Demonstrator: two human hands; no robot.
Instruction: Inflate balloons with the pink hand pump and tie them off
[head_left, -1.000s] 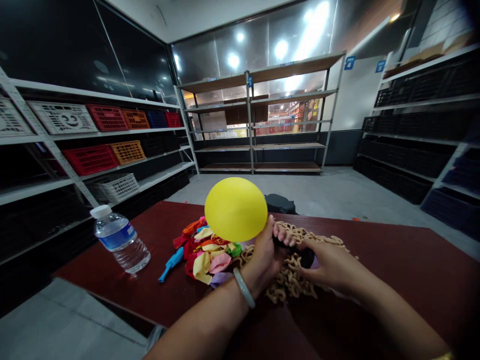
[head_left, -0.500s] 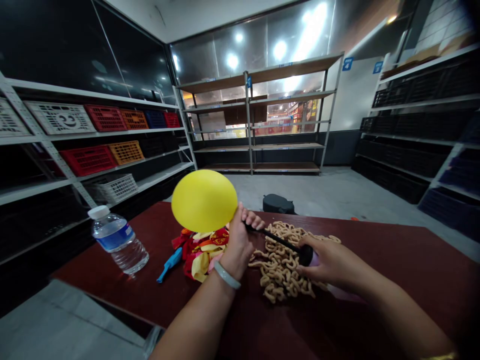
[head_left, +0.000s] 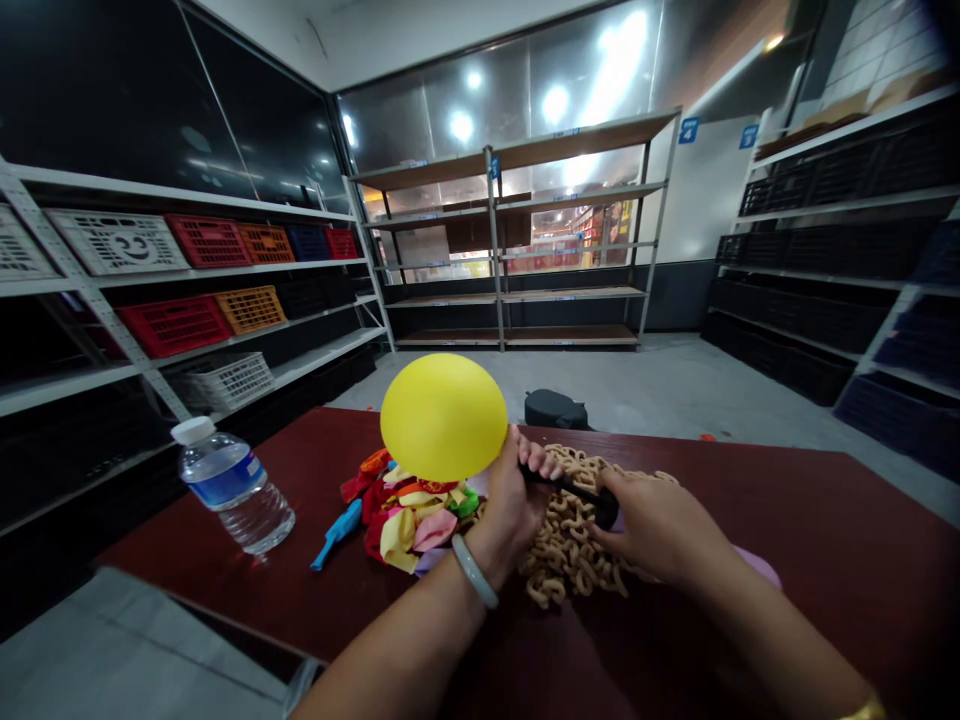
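A round, inflated yellow balloon [head_left: 444, 417] stands at the tip of a hand balloon pump, above the left part of the table. My left hand [head_left: 517, 490] is closed at the balloon's neck, around the pump's black end; the neck itself is hidden. My right hand [head_left: 660, 520] grips the pump's purple barrel, whose far end [head_left: 759, 566] shows beyond the wrist. Between my hands runs the pump's short black rod [head_left: 576, 489]. Under the balloon lies a pile of limp balloons [head_left: 401, 535] in several colours. Beneath the pump is a heap of tan, curled pieces [head_left: 574, 565].
A water bottle [head_left: 234, 488] with a white cap stands at the left of the dark red table [head_left: 810, 520]. A black object [head_left: 555, 408] is behind the table's far edge. Shelves with crates [head_left: 176, 325] line the left, and a metal rack [head_left: 495, 250] stands at the back.
My left hand and the yellow balloon have moved right, closer to my right hand. Less of the pump's black rod shows between my hands. More of the limp balloon pile is visible.
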